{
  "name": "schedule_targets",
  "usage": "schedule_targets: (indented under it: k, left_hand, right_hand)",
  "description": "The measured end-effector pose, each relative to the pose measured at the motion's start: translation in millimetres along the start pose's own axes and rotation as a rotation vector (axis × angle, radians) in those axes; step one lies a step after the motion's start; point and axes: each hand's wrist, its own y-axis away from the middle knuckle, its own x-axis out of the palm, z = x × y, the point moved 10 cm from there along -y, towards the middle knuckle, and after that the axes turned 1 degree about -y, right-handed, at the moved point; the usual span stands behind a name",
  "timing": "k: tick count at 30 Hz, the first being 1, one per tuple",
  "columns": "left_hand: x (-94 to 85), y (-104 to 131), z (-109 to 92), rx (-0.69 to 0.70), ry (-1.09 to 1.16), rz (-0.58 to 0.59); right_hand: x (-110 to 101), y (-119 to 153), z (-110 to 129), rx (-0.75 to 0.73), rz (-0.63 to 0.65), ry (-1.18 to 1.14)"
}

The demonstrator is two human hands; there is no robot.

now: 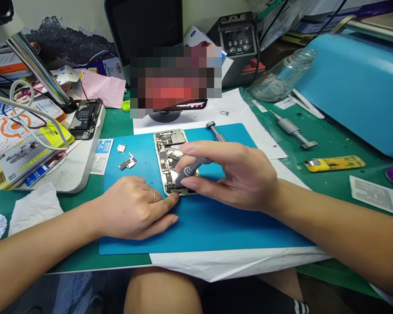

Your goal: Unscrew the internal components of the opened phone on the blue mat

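Phone, opened (163, 153): lay upright to the view on a blue mat (134, 244), itself spread over a green table (114, 126), with its inner components exposed. Left hand (131, 207): palm down and partly open, with a ring on one finger; index fingertip set against the phone's lower edge, the rest of the hand on the mat, nothing grasped. Right hand (239, 174): thumb and fingers closed around a grey screwdriver (196, 165), held at a slant, its lower end over the bottom part of the phone and its capped end showing beyond the fingers. Left of the phone, on the mat: one small silvery part (121, 148) and, just below it, one dark-and-silver bracket (128, 163). Further left: a second opened phone (87, 120) on a white base (74, 172), beside a yellow-and-grey battery box (29, 152); a crumpled tissue (36, 205) lay nearer the front. Right side of the table: a second grey screwdriver (290, 127), white tweezers (306, 104), a clear glass jar (283, 76) tipped on its side, and a yellow tool (334, 163), type uncertain. Rear: a black control unit (237, 41) with knobs, a dark screen (144, 26), and a device on a stand, largely obscured by pixelation.
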Motion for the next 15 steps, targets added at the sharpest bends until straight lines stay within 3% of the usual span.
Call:
schedule_targets:
  k: [4, 15]
  left_hand:
    - [0.6, 0, 1, -0.005, 0.005, 0.001]
    - [0.0, 2, 1, -0.011, 0.029, 0.002]
  right_hand:
    - [0, -4, 12, -0.040, 0.023, 0.033]
    - [2, -6, 19, -0.133, 0.019, 0.032]
